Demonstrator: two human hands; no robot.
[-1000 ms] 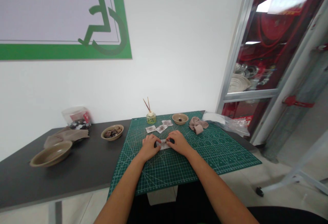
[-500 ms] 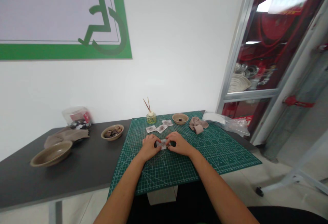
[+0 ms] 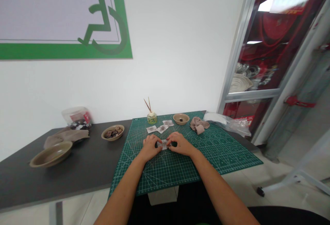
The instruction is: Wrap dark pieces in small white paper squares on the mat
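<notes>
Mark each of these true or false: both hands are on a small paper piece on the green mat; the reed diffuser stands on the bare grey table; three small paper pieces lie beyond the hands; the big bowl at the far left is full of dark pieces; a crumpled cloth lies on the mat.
1. Both hands, left hand and right hand, are on a small paper piece on the green mat. True.
2. The reed diffuser stands on the bare grey table. False: it stands on the mat's far edge.
3. Three small paper pieces lie beyond the hands. True.
4. The big bowl at the far left is full of dark pieces. False: it looks empty; the dark pieces fill the smaller bowl.
5. A crumpled cloth lies on the mat. True.
</notes>
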